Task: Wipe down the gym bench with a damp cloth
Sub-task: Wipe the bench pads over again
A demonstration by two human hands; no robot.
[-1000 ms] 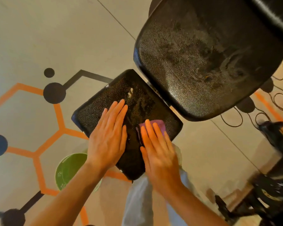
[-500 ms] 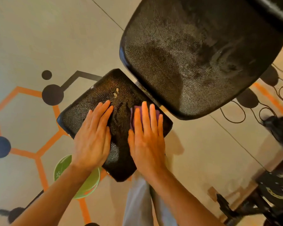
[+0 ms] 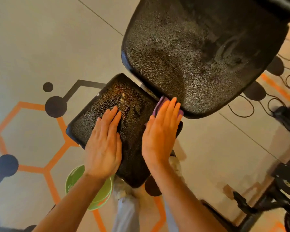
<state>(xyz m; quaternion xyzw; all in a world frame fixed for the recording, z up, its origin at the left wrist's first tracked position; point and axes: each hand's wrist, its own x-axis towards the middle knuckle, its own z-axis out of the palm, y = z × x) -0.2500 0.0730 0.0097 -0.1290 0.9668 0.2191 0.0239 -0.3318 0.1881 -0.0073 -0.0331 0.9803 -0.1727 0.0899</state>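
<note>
- The right hand (image 3: 159, 131) lies flat, fingers straight and together, pressing a purple cloth (image 3: 159, 104) against the far right corner of the seat pad (image 3: 134, 114); only the cloth's far edge peeks out past the fingertips, right where the seat meets the backrest pad (image 3: 199, 52).
- The left hand (image 3: 104, 144) is spread flat on the seat's near left part, holding nothing (it looks to me like it is bracing the pad, nothing more).
- The seat pad shines in patches and shows dark smears around its middle, so I would judge it part-wiped. A pale crusty speck (image 3: 122, 97) sits on it beyond the left fingertips, well apart from the cloth, and reads as not yet dealt with.
- The backrest pad carries a dull greyish film with swirled marks. Whether that is drying damp or untouched grime I cannot tell; I would count it as likely work left.
- My guess: somewhere in the middle of the job, with the seat's left side, its edges and perhaps the backrest to go.
- A green bucket (image 3: 77, 178) stands on the floor below the left wrist, part hidden by the forearm.
- No brand, label or readable writing shows on the pads, cloth or bucket; the floor (image 3: 32, 39) bears only an orange hexagon pattern with black dots.
</note>
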